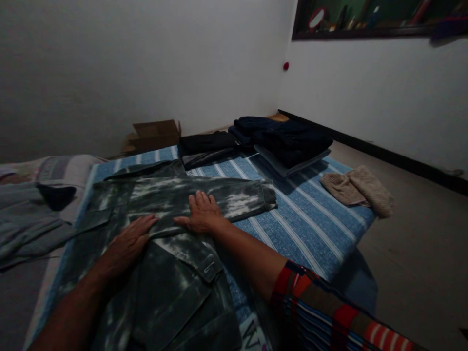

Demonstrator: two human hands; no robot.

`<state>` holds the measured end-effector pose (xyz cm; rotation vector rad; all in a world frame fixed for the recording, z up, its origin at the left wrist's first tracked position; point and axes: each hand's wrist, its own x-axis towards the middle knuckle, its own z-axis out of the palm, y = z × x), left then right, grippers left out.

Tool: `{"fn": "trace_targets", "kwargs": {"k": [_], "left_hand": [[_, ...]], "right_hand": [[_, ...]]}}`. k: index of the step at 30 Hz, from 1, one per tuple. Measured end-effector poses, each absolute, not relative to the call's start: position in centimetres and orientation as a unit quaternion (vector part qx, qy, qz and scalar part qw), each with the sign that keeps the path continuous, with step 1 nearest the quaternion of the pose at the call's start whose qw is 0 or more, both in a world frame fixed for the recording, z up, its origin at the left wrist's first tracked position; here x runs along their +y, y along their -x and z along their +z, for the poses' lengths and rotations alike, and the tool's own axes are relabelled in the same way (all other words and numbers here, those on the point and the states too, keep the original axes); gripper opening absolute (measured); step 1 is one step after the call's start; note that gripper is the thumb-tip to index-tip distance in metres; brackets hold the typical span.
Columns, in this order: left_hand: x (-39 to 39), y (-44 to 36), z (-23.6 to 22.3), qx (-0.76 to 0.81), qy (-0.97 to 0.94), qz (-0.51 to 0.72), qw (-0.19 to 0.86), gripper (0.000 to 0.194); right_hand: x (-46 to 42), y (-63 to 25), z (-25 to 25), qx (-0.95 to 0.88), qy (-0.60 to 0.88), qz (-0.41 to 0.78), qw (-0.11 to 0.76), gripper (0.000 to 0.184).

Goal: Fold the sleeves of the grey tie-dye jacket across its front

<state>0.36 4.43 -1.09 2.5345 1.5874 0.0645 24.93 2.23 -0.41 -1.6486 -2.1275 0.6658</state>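
both hands, left hand [127, 243] & right hand [201, 214], flat open on mottled denim jacket [164, 273], gripping nothing.

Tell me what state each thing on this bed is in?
Jacket: spread flat, sleeve folded across.
Left hand: open, pressing jacket.
Right hand: open, flat on sleeve.
Dark clothes: folded, stacked.
Black garment: folded.
Beige cloth: crumpled.
Box: open.

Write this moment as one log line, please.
left hand: flat on jacket | right hand: flat on folded sleeve | under: striped blue cloth
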Motion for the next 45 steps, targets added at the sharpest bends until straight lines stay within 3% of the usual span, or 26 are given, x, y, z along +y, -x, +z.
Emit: {"fn": "trace_targets", "kwargs": {"k": [11, 21, 45], "left_hand": [[5.3, 0.4, -2.6, 0.520, -0.851, 0.026, 0.071, 0.062], [4.0, -1.2, -0.3, 0.528, -0.847, -0.001, 0.060, 0.058], [4.1, -1.4, -0.3, 0.529, -0.844, 0.021, 0.084, 0.057]], "right_hand": [[1.7, -26.1, -0.9, -0.752, 0.595, 0.228, 0.167, 0.098], [0.1, -28.0, -1.0, -0.752, 0.606, 0.216, 0.145, 0.098], [-2.2, -30.5, -1.6, -0.774, 0.599, 0.165, 0.124, 0.094]]}}
